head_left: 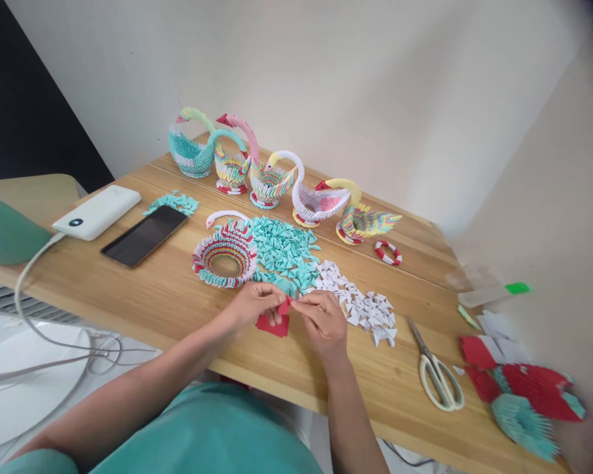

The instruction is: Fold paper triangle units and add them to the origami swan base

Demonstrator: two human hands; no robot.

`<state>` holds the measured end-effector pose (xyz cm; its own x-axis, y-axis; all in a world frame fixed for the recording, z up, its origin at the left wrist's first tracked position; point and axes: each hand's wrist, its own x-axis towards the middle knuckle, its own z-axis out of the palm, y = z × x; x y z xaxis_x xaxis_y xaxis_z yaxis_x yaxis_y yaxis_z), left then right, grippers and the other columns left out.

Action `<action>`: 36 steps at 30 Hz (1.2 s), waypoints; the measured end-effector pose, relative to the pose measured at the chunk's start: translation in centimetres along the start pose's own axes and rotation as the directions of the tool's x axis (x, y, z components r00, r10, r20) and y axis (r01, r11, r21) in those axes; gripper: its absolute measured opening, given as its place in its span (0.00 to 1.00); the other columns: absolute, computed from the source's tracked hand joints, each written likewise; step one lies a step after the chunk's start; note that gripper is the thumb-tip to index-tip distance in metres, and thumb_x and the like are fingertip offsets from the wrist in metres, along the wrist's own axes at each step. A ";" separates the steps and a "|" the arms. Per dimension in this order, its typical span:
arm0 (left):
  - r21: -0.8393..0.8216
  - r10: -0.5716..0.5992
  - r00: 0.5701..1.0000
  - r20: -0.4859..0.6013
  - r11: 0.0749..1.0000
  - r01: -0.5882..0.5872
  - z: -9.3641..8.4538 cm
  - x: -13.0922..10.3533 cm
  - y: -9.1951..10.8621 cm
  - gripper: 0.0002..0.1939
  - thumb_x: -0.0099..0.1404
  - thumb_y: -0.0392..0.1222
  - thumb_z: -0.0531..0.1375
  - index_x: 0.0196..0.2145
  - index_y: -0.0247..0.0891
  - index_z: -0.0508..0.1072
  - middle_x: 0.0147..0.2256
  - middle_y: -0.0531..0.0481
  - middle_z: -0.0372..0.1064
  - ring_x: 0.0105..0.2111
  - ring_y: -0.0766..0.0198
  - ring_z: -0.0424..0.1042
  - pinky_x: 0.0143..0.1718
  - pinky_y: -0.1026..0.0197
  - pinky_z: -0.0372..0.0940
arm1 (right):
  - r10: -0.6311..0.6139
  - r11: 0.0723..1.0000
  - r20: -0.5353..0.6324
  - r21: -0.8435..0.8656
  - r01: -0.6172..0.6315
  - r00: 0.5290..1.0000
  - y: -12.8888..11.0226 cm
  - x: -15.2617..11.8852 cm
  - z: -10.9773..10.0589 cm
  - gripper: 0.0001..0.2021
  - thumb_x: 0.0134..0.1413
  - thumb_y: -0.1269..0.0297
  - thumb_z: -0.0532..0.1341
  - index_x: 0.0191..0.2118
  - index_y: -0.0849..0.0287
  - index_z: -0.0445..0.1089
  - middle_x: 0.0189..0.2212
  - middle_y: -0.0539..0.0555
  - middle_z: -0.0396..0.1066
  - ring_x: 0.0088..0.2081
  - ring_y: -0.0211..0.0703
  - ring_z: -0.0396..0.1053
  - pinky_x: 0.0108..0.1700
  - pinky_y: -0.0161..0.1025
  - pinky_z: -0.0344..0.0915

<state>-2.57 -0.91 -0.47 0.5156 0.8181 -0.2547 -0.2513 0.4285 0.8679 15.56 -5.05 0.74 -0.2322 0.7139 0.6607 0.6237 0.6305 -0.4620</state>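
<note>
Both hands meet over the front of the table, pinching a small piece of red paper [284,305] between them. My left hand [257,303] grips its left side with thumb and fingers. On its right side, the fingertips of my right hand [323,318] are closed. Below my left fingers lie flat red paper pieces [273,325]. Just behind the hands spreads a pile of folded turquoise paper pieces [282,247], with folded white paper pieces [360,299] to the right. A round red, white and turquoise paper basket [203,264] stands left of the turquoise pile.
Several folded-paper swans, one a white-necked swan [321,203], line the back. A red-and-white paper ring [388,253] and scissors [437,375] lie right. A phone [144,237] and a white power bank [97,212] with a cable lie left. More paper [534,392] sits at the right edge.
</note>
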 end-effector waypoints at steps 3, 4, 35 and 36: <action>-0.088 -0.020 1.000 0.005 0.996 0.020 0.0 0.0 -0.2 0.19 0.51 0.51 0.69 0.27 0.31 0.72 0.20 0.51 0.71 0.17 0.69 0.68 0.22 0.66 0.62 | -0.028 0.998 0.021 -0.049 0.030 0.999 0.1 -0.1 0.1 0.18 0.58 0.77 0.58 0.43 0.46 0.76 0.33 0.52 0.75 0.37 0.44 0.69 0.37 0.42 0.68; -0.096 -0.020 1.000 0.008 0.995 0.021 0.0 0.0 -0.2 0.19 0.51 0.51 0.69 0.27 0.30 0.72 0.20 0.51 0.70 0.17 0.69 0.68 0.22 0.66 0.62 | -0.036 0.997 0.027 -0.065 0.037 0.999 0.1 -0.2 0.1 0.18 0.58 0.77 0.57 0.43 0.46 0.76 0.33 0.52 0.75 0.37 0.44 0.69 0.37 0.42 0.68; 0.030 0.014 0.999 0.042 0.999 -0.016 -0.1 0.0 -0.1 0.20 0.52 0.54 0.69 0.29 0.30 0.75 0.21 0.48 0.73 0.20 0.67 0.70 0.24 0.66 0.63 | -0.003 1.000 -0.009 0.003 0.003 1.000 0.1 0.1 0.1 0.19 0.58 0.78 0.57 0.45 0.45 0.76 0.35 0.53 0.75 0.38 0.44 0.70 0.38 0.44 0.68; 0.044 0.024 0.999 0.042 0.999 -0.026 -0.1 0.0 -0.1 0.21 0.52 0.54 0.68 0.28 0.30 0.75 0.21 0.48 0.73 0.20 0.67 0.70 0.24 0.66 0.63 | -0.008 1.000 -0.014 0.000 0.008 1.000 0.1 0.1 0.1 0.19 0.58 0.78 0.57 0.45 0.45 0.76 0.35 0.53 0.75 0.38 0.44 0.70 0.37 0.43 0.68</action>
<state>-2.59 -0.90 -0.61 0.5430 0.8114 -0.2161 -0.2284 0.3903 0.8919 15.54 -4.92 0.72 -0.2266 0.7045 0.6725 0.6221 0.6360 -0.4567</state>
